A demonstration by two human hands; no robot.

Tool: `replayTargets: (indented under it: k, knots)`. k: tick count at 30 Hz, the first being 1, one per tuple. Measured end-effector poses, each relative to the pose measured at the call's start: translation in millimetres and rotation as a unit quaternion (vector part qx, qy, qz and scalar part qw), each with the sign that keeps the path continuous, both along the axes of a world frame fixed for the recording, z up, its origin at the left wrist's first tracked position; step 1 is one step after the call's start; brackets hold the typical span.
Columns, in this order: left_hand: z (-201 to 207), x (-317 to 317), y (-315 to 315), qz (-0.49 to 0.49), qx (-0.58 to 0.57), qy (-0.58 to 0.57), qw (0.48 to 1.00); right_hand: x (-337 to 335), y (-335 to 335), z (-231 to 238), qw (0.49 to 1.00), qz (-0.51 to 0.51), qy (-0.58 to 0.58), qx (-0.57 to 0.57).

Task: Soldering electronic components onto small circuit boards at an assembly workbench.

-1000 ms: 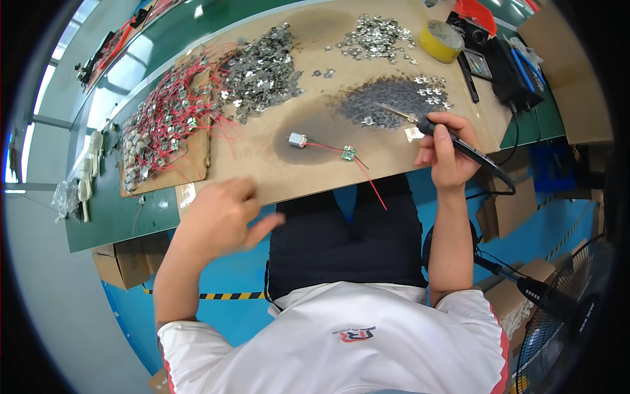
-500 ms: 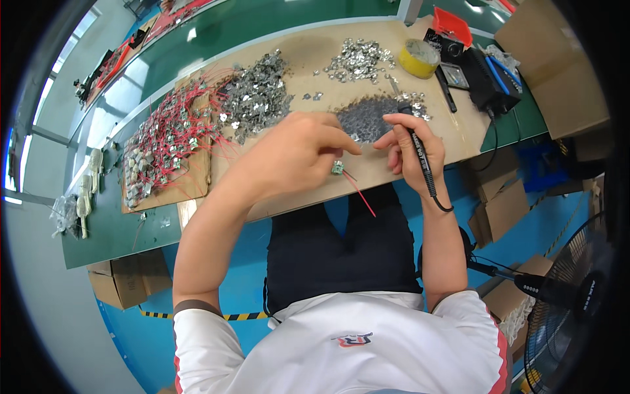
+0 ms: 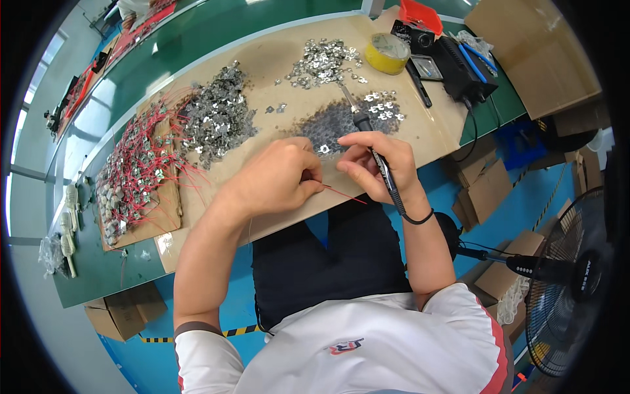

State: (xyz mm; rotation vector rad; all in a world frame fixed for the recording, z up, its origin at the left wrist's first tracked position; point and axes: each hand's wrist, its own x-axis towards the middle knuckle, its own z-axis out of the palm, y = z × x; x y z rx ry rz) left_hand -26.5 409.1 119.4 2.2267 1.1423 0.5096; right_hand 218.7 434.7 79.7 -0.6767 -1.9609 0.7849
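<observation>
In my head view, the right hand (image 3: 392, 161) is closed around the handle of a soldering iron (image 3: 386, 176), its tip pointing toward the far edge of the table (image 3: 226, 231). The left hand (image 3: 279, 176) is over the near edge, thumb and fingers curled in; a red wire (image 3: 344, 194) sticks out beside the thumb, over that edge. From here I can't tell whether the fingers grip it, since they hide its other end.

Beyond the hands I see a dark patch of small metal pieces (image 3: 318, 128). Silver tabs (image 3: 321, 64) lie nearer the far edge, beside a yellow tape roll (image 3: 387, 58). Toward the left edge I have a grey metal heap (image 3: 216, 118), then a tangle of red-wired parts (image 3: 134, 171) on a board (image 3: 172, 207).
</observation>
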Motion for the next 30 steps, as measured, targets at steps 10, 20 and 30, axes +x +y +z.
replayTargets:
  k: [10, 20, 30]
  knots:
    - [0, -2, 8, 0.144, -0.096, -0.081, 0.982, -5, -5, -5, 0.999, 0.011, -0.024, 0.027]
    - [-9, -2, 11, 0.203, -0.117, -0.119, 0.965, -17, -16, -9, 0.992, -0.049, -0.036, 0.111]
    - [-17, 9, 0, 0.228, 0.019, -0.018, 0.973, 7, -17, -3, 0.993, -0.021, 0.076, -0.088]
